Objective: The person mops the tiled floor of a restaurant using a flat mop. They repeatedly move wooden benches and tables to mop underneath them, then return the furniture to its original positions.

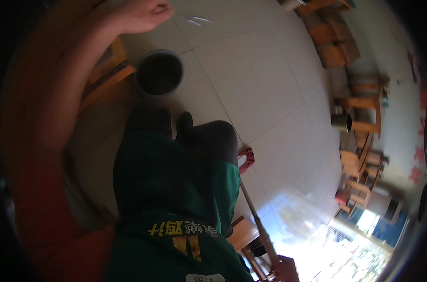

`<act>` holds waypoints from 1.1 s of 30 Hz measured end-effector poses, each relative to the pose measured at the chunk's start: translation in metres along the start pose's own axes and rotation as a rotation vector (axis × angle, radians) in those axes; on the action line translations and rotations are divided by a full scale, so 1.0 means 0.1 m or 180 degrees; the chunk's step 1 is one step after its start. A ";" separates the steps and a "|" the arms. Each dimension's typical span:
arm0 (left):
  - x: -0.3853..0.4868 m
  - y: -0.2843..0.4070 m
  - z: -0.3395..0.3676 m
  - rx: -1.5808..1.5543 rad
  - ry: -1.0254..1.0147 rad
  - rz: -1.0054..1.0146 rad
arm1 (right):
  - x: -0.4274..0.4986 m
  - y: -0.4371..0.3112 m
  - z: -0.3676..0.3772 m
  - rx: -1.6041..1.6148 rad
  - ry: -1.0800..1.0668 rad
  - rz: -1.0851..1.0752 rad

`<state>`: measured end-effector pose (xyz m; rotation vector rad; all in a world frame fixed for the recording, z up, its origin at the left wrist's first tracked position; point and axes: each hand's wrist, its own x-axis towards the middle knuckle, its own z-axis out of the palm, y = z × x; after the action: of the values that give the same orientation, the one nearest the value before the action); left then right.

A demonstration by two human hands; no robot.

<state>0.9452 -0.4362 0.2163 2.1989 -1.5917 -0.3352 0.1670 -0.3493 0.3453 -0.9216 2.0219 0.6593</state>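
Observation:
My left arm reaches forward at the left, and my left hand (pixel 146 16) is at the top edge with its fingers curled; whether anything is inside is hidden. Below it on the tiled floor stands a round bin (pixel 158 72) with a grey rim and a dark inside. At the lower right my right hand (pixel 285 269) grips the long pole (pixel 255 215) of a mop. Its red fringed head (pixel 248 160), with a white patch, rests on the floor beside my knee, partly hidden. A green apron (pixel 174 183) bearing writing covers my lap.
Wooden furniture (pixel 111 67) stands close at the left. Two blurred white strips (pixel 199 20) show on the floor ahead. Wooden chairs and stools (pixel 366 102) line the right wall, near another bin (pixel 342 122). A wooden seat (pixel 243 232) is beside the pole. Bright light enters at lower right.

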 end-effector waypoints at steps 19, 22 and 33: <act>-0.06 0.52 -0.23 0.0218 -0.0373 -0.0732 | 0.85 -3.13 0.64 -0.0521 0.0147 -0.1471; -0.08 0.52 -0.20 -0.0077 -0.0066 -0.0784 | 1.20 -4.10 1.09 -0.0093 -0.0182 -0.1889; -0.05 0.47 -0.32 -0.0080 -0.0282 -0.0953 | 1.10 -3.06 0.32 0.0132 0.0567 -0.2050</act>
<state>0.9174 -0.4382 0.2655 2.4341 -1.2899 -0.5426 0.3776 -0.5512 0.1984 -1.5481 1.7223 0.1815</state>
